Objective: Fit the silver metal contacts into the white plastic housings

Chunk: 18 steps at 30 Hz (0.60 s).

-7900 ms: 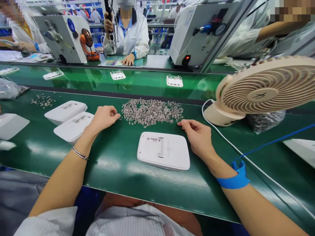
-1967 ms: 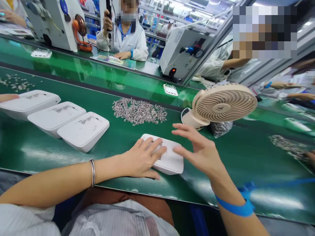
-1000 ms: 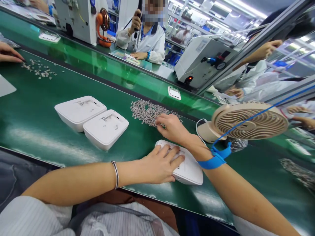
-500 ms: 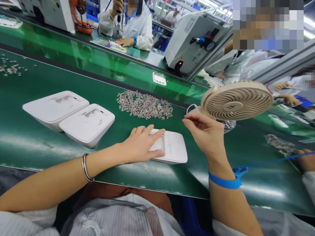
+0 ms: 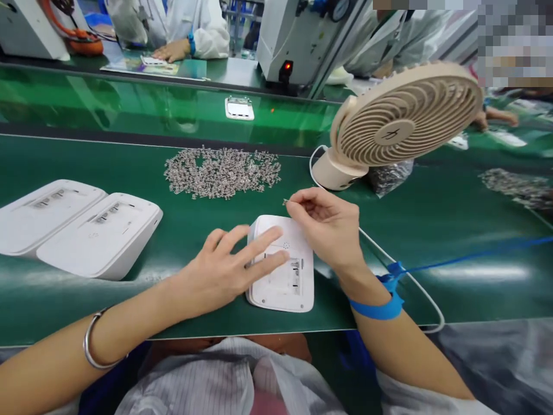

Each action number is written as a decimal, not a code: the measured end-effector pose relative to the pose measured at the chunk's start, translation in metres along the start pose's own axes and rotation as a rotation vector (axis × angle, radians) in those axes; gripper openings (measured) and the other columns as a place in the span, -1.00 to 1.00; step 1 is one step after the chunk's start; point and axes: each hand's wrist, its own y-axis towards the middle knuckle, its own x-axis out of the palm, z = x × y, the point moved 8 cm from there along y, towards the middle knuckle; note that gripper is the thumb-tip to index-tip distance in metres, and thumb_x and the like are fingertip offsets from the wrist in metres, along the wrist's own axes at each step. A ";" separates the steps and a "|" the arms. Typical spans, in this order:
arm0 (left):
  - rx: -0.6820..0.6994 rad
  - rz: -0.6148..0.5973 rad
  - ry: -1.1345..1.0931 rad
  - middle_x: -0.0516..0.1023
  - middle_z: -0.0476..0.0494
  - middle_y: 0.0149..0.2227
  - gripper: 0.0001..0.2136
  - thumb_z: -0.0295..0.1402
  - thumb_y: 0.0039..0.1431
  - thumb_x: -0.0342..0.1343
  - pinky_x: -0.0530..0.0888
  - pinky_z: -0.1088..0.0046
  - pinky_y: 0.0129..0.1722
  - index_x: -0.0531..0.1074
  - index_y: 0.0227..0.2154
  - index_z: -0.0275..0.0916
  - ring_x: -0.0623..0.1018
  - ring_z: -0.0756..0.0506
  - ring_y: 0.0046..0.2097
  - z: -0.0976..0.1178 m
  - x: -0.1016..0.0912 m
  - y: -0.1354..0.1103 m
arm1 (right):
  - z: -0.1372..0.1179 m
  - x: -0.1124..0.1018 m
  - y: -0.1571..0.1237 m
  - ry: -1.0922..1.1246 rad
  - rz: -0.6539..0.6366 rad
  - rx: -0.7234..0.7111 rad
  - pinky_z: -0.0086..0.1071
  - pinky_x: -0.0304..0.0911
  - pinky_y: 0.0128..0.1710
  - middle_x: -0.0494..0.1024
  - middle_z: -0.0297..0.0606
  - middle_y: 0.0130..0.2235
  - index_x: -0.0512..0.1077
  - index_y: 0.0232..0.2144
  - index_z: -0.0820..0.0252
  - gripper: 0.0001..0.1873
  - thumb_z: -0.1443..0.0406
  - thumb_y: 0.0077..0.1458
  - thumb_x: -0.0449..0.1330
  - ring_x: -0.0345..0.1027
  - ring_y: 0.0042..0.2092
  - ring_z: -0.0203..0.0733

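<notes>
Directly before me lies a white plastic housing [image 5: 298, 236] with a recessed compartment that has metal pieces inside. My left hand [image 5: 233, 265] rests across its left side, fingers spread and laid over the top face. Just above the housing's upper right corner, my right hand [image 5: 328, 225] is closed in a pinch on a small metal clip [image 5: 285, 202], whose tip pokes out past the fingertips. A heap of similar small metal clips [image 5: 222, 173] lies beyond the housing.
Two more white housings, a nearer one [image 5: 103, 230] and a farther one [image 5: 47, 213], sit at left. A beige fan [image 5: 393, 132] with a white cable stands at right, by a plastic bag [image 5: 391, 176]. A co-worker's hand [image 5: 173, 51] is across the line.
The housing has been turned so its compartment end faces me. My right hand has come from beside the fan to the housing's upper corner. The view has shifted.
</notes>
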 end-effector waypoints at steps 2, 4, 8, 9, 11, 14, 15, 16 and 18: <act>0.031 -0.079 0.053 0.16 0.03 0.24 -0.54 -0.48 0.12 -0.02 0.26 0.17 -0.05 0.23 0.10 -0.04 0.24 -0.32 0.12 0.000 0.004 0.000 | 0.000 0.000 -0.001 -0.010 -0.001 0.008 -0.42 0.30 -0.43 0.39 -0.39 -0.52 0.37 -0.54 0.15 -0.92 0.35 -0.03 0.15 0.26 -0.47 -0.36; 0.055 -0.066 0.098 0.11 0.01 0.26 -0.63 -0.41 0.15 -0.02 0.23 0.12 0.02 0.32 0.04 -0.14 0.17 -0.36 0.18 0.003 0.002 -0.002 | -0.001 -0.003 -0.002 0.002 0.030 0.019 -0.42 0.30 -0.42 0.40 -0.39 -0.51 0.38 -0.54 0.15 -0.93 0.36 -0.05 0.16 0.27 -0.47 -0.35; 0.046 0.033 0.123 0.42 -0.24 0.02 -0.78 -0.28 0.19 -0.03 0.27 0.22 0.02 0.44 -0.26 -0.30 0.34 -0.25 0.08 0.010 -0.004 -0.005 | -0.003 -0.001 -0.004 0.065 0.002 0.027 -0.40 0.32 -0.40 0.44 -0.37 -0.50 0.38 -0.54 0.13 -0.93 0.37 -0.05 0.18 0.32 -0.44 -0.31; 0.020 0.029 0.131 0.48 -0.27 -0.09 -0.77 -0.26 0.19 -0.02 0.29 0.24 0.00 0.43 -0.29 -0.32 0.41 -0.23 0.01 0.010 -0.002 -0.005 | -0.005 0.003 -0.006 0.081 -0.044 0.022 -0.39 0.33 -0.38 0.45 -0.35 -0.48 0.39 -0.54 0.13 -0.93 0.36 -0.04 0.17 0.34 -0.41 -0.29; -0.041 0.002 0.179 0.52 -0.26 -0.22 -0.72 -0.24 0.19 -0.02 0.33 0.26 -0.04 0.42 -0.25 -0.37 0.47 -0.20 -0.10 0.008 0.001 -0.006 | -0.008 0.015 -0.009 0.092 -0.158 -0.004 -0.34 0.34 -0.32 0.49 -0.30 -0.40 0.40 -0.53 0.14 -0.92 0.35 -0.02 0.16 0.38 -0.32 -0.23; -0.087 -0.011 0.269 0.51 -0.27 -0.21 -0.66 -0.24 0.21 -0.04 0.35 0.25 -0.07 0.40 -0.15 -0.44 0.48 -0.22 -0.12 0.009 0.003 -0.006 | -0.011 0.032 -0.016 0.058 -0.291 -0.070 -0.28 0.32 -0.19 0.50 -0.23 -0.26 0.41 -0.52 0.16 -0.90 0.37 0.01 0.14 0.39 -0.15 -0.16; -0.092 -0.006 0.283 0.51 -0.28 -0.20 -0.66 -0.25 0.21 -0.05 0.35 0.25 -0.07 0.41 -0.15 -0.45 0.48 -0.22 -0.11 0.010 0.003 -0.006 | -0.011 0.036 -0.017 0.040 -0.321 -0.091 -0.28 0.31 -0.16 0.50 -0.21 -0.22 0.41 -0.51 0.16 -0.89 0.38 0.02 0.13 0.38 -0.12 -0.15; -0.096 -0.004 0.289 0.52 -0.29 -0.19 -0.67 -0.26 0.21 -0.06 0.36 0.25 -0.07 0.42 -0.16 -0.46 0.48 -0.23 -0.11 0.011 0.003 -0.007 | -0.011 0.040 -0.019 0.024 -0.343 -0.110 -0.27 0.30 -0.15 0.49 -0.19 -0.19 0.42 -0.51 0.17 -0.89 0.38 0.02 0.12 0.38 -0.09 -0.15; -0.106 0.001 0.285 0.52 -0.30 -0.17 -0.68 -0.27 0.22 -0.05 0.36 0.26 -0.08 0.43 -0.17 -0.45 0.48 -0.24 -0.10 0.013 0.003 -0.007 | -0.011 0.048 -0.022 -0.004 -0.377 -0.142 -0.28 0.29 -0.14 0.48 -0.17 -0.16 0.42 -0.50 0.18 -0.88 0.39 0.03 0.12 0.37 -0.09 -0.15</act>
